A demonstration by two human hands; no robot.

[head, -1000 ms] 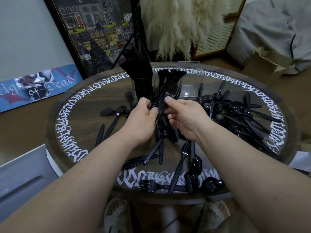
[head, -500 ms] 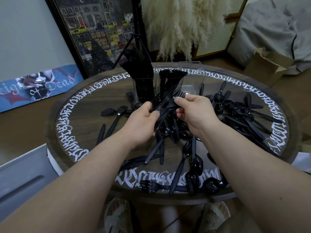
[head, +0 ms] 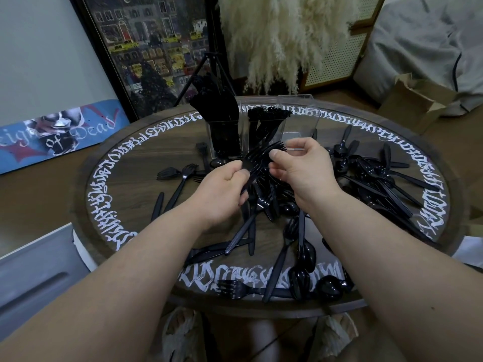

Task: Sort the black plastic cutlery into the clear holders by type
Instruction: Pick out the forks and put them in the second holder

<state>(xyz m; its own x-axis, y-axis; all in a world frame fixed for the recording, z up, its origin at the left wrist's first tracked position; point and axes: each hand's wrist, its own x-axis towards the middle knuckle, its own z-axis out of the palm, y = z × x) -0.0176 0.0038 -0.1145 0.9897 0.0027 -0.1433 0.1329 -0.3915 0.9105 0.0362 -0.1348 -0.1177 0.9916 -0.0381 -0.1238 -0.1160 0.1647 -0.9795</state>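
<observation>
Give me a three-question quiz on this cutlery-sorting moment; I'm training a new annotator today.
1. True or false: the left hand grips a bundle of forks.
2. Which clear holder looks empty: A the left holder, B the middle holder, C the right holder?
3. Fill in: the right hand pinches the bundle near the ____ end.

Key: 1 true; 2 C; 3 tine.

blue board (head: pixel 56 134) reading "of Dead", table lettering illegible
</observation>
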